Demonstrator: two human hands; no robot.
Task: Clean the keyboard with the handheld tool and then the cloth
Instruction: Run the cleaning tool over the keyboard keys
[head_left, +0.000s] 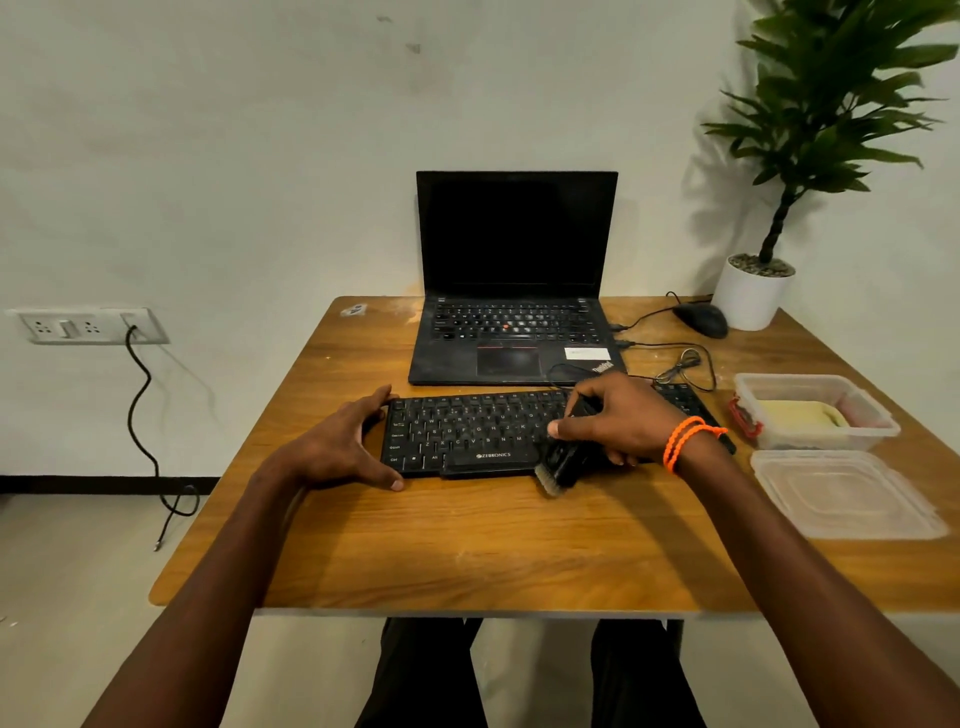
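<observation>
The person's right hand (615, 421) has its grip closed around a black handheld brush (561, 462), whose pale bristles poke out below the grip, over the near edge of the black keyboard (467, 434). The keyboard lies flat on the wooden counter (467, 545), running from under the right grip to the left hand (340, 447). The left grip clasps the keyboard's left end, thumb on the near corner and fingers on the far edge. Right of the brush grip, a clear tub (815, 410) holds a yellow cloth (800, 413); its lid (844, 493) lies just nearer. Beyond both grips stands an open laptop (514, 275).
</observation>
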